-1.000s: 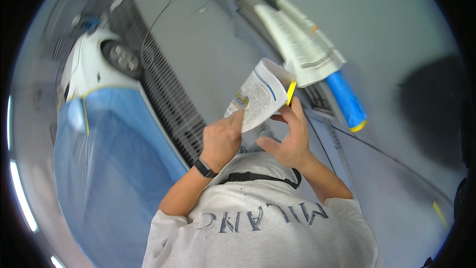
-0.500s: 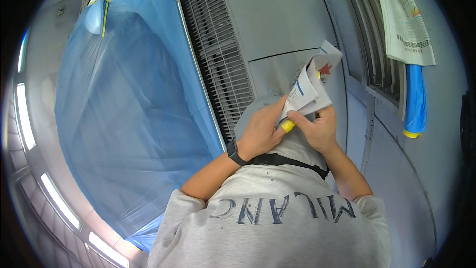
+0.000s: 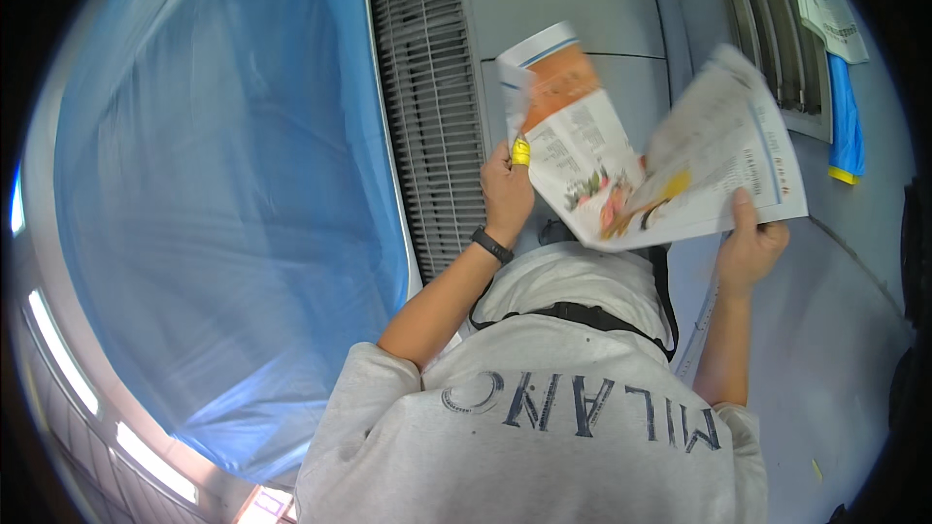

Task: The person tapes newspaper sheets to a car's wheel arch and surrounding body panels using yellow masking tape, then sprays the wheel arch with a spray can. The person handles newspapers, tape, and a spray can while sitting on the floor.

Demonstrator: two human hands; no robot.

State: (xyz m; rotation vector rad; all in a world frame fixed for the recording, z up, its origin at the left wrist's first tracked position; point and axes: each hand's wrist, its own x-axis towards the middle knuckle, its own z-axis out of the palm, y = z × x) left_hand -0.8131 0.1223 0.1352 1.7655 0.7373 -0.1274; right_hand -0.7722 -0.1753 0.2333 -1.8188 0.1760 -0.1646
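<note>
Spread between my hands is a printed newspaper sheet (image 3: 582,160), folded along its middle into a wide V, with coloured pictures and an orange block. My left hand (image 3: 507,196) grips its left edge; the fingers behind the paper are hidden. A yellow band (image 3: 521,151), which looks like tape, shows at that hand's thumb. My right hand (image 3: 752,247) pinches the lower right edge, its thumb lying on the printed side. The right half of the sheet is slightly blurred.
Blue plastic film (image 3: 233,184) covers a large form on my left. Beside it runs a metal floor grating (image 3: 427,87). Wall slats (image 3: 767,19) stand at the right, with more newspaper (image 3: 830,10) and a blue roll with a yellow end (image 3: 845,121) hanging there.
The folded newspaper has been opened out wide. My hands have moved apart, the right one to the right and the left one slightly up. The view has shifted, and the car's wheel is out of sight.
</note>
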